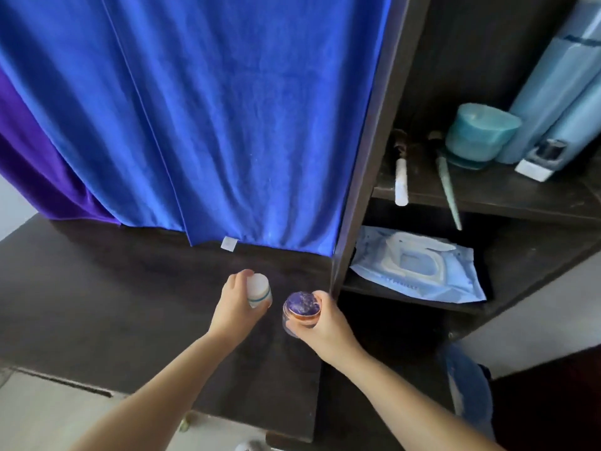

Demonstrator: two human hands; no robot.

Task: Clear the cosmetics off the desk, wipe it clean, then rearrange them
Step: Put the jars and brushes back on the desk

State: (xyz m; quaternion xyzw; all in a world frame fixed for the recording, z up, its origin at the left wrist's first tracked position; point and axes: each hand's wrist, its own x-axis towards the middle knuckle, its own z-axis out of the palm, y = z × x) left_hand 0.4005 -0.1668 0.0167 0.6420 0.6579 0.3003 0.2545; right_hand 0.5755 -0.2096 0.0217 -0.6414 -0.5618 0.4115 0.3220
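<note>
We see the left hand (233,305) curled round a white jar (259,290) with a teal band, held over the dark surface (97,304); the right hand (325,323) grips a purple-lidded jar (301,307) just beside it, near the shelf (487,190) edge; a blue towel (211,125) hangs behind; a wipes pack (419,265) lies on the lower shelf, a teal jar (478,133) above.

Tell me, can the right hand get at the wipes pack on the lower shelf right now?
Probably not yet: the right hand holds a purple-lidded jar. The wipes pack lies unblocked in the open shelf beside it, so the way is free once the jar is set down.
</note>
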